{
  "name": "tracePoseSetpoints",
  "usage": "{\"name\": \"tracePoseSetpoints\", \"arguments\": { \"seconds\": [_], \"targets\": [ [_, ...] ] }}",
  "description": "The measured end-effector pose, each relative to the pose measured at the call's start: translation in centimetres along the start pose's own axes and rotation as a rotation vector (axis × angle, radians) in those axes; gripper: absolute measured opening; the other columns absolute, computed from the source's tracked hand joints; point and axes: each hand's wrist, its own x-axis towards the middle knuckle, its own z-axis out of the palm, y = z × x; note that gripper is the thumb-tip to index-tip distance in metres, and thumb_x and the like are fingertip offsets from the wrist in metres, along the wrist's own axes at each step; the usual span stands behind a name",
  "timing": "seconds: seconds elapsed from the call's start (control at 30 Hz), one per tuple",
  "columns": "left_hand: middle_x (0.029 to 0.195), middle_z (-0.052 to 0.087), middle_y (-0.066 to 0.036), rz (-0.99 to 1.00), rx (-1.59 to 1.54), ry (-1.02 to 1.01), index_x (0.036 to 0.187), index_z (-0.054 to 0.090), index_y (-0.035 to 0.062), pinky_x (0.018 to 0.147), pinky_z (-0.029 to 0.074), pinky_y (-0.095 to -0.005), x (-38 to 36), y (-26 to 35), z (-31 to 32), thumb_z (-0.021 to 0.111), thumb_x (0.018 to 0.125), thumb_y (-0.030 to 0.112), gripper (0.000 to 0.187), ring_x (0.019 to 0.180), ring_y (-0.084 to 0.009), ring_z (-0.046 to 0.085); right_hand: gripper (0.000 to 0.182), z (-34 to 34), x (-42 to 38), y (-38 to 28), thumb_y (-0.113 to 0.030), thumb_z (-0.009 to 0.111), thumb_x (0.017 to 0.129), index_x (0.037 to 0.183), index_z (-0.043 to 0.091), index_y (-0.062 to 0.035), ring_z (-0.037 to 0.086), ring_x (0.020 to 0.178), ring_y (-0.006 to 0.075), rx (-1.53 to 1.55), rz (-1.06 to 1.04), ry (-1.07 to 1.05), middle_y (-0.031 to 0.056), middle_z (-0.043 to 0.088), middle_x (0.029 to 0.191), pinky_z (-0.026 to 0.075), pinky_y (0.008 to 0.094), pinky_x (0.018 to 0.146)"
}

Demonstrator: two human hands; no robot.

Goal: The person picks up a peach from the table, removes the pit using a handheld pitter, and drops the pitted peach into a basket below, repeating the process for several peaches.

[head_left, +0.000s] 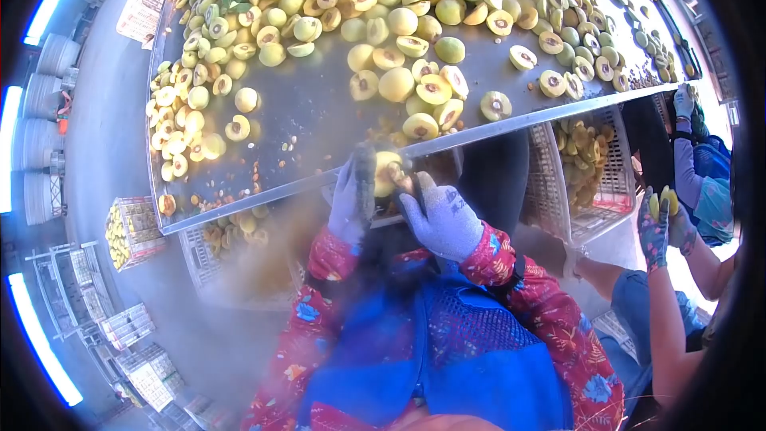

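Note:
Both my hands wear pale purple gloves and meet just in front of the metal table's edge [319, 179]. My left hand [351, 195] is closed round a yellow-green fruit [388, 174]. On the fruit's right side my right hand [443, 215] has its fingers pinched at a small brownish piece [405, 182], perhaps the pit; blur hides its exact shape. Halved fruits with brown centres, such as one cut half [433, 89], lie on the table just beyond my hands, beside some whole ones.
A large heap of fruit [319, 0] covers the table's far side. Below the edge are a crate of fruit pieces [586, 160] on the right and another crate [203, 251] on the left. Co-workers' gloved hands [656, 231] hold fruit at the right.

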Motion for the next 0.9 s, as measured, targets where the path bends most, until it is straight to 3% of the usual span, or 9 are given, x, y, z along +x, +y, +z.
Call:
{"name": "tracePoseSetpoints", "arguments": {
  "seconds": [0.17, 0.33, 0.43, 0.53, 0.63, 0.7, 0.77, 0.83, 0.9],
  "targets": [
    [0.094, 0.064, -0.015, 0.235, 0.458, 0.116, 0.115, 0.056, -0.0026, 0.08, 0.05, -0.0335, -0.2, -2.0, 0.0, 0.043, 0.101, 0.027, 0.035, 0.087, -0.022, 0.062, 0.024, 1.0, -0.4, 1.4, -0.022, 0.055, 0.094, 0.096, 0.051, 0.002, 0.059, 0.057, 0.0405, 0.164, -0.079, -0.057, 0.0234, 0.057, 0.065, 0.047, 0.0486, 0.053],
    [0.094, 0.063, -0.017, 0.234, 0.379, 0.176, 0.118, 0.056, -0.0041, 0.079, 0.048, -0.0367, -1.1, -1.4, 1.9, 0.043, 0.101, 0.025, 0.036, 0.086, -0.0239, 0.061, 0.032, -1.5, 0.7, -0.3, -0.031, 0.049, 0.099, 0.094, 0.054, 0.0009, 0.059, 0.052, 0.0208, 0.828, 0.611, -0.425, 0.0093, 0.058, 0.065, 0.045, 0.0356, 0.046],
    [0.093, 0.064, -0.017, 0.296, 0.514, 0.251, 0.116, 0.056, -0.0044, 0.076, 0.048, -0.0368, -1.0, -2.1, 2.3, 0.042, 0.101, 0.026, 0.037, 0.083, -0.0242, 0.061, 0.035, -1.2, 0.3, 0.0, -0.036, 0.047, 0.1, 0.094, 0.055, -0.0027, 0.053, 0.048, 0.01, 0.759, 0.487, -0.431, 0.0005, 0.054, 0.062, 0.039, 0.0278, 0.041],
    [0.093, 0.064, -0.015, 0.287, 0.505, 0.21, 0.115, 0.057, -0.0038, 0.073, 0.049, -0.0333, -1.4, -1.1, 2.9, 0.043, 0.101, 0.026, 0.035, 0.08, -0.021, 0.061, 0.034, -2.5, 0.6, -0.2, -0.038, 0.046, 0.1, 0.094, 0.056, -0.0057, 0.047, 0.042, 0.0093, 1.13, 0.754, -0.57, -0.0018, 0.049, 0.057, 0.037, 0.0246, 0.039],
    [0.093, 0.065, -0.01, 0.397, 0.489, 0.121, 0.114, 0.058, -0.0024, 0.069, 0.05, -0.0278, -1.7, -1.2, 2.8, 0.044, 0.102, 0.021, 0.03, 0.077, -0.015, 0.061, 0.035, -0.8, -0.3, 2.9, -0.04, 0.046, 0.1, 0.095, 0.056, -0.0068, 0.042, 0.039, 0.0085, 1.987, 0.907, -0.794, -0.0033, 0.045, 0.053, 0.035, 0.0229, 0.039],
    [0.096, 0.065, -0.012, 0.463, 0.582, 0.053, 0.119, 0.056, -0.0025, 0.071, 0.051, -0.0318, -0.8, -1.4, 2.0, 0.048, 0.099, 0.019, 0.03, 0.079, -0.0199, 0.063, 0.042, 0.6, -0.5, 3.6, -0.044, 0.038, 0.101, 0.096, 0.055, -0.0055, 0.042, 0.037, 0.0113, 2.275, 0.802, -0.808, 0.0015, 0.049, 0.055, 0.036, 0.0257, 0.039],
    [0.097, 0.065, -0.015, 0.763, 1.083, 0.3, 0.123, 0.054, -0.0017, 0.074, 0.051, -0.0373, -0.8, -2.8, -0.6, 0.051, 0.096, 0.02, 0.034, 0.081, -0.0269, 0.064, 0.044, 0.9, -0.8, 3.9, -0.043, 0.034, 0.102, 0.096, 0.053, -0.0035, 0.042, 0.034, 0.0116, 2.354, 0.665, -0.769, 0.0029, 0.05, 0.055, 0.037, 0.0252, 0.039],
    [0.102, 0.063, -0.019, 0.59, 0.973, 0.469, 0.125, 0.052, -0.0001, 0.08, 0.05, -0.043, -2.4, -1.0, -2.7, 0.054, 0.094, 0.022, 0.039, 0.088, -0.0349, 0.063, 0.043, -0.2, -0.4, 4.2, -0.042, 0.035, 0.102, 0.096, 0.053, -0.0027, 0.042, 0.034, 0.0112, 2.262, 0.662, -0.793, 0.0022, 0.05, 0.055, 0.037, 0.024, 0.038],
    [0.112, 0.06, -0.022, 0.102, 0.997, 0.546, 0.127, 0.052, 0.0014, 0.088, 0.047, -0.0459, -5.2, 5.7, -3.4, 0.055, 0.092, 0.027, 0.043, 0.099, -0.0402, 0.059, 0.042, -1.1, -0.3, 4.6, -0.041, 0.038, 0.102, 0.095, 0.053, -0.0018, 0.041, 0.034, 0.0108, 2.16, 0.74, -0.744, 0.002, 0.049, 0.054, 0.033, 0.0223, 0.035]
  ]
}}
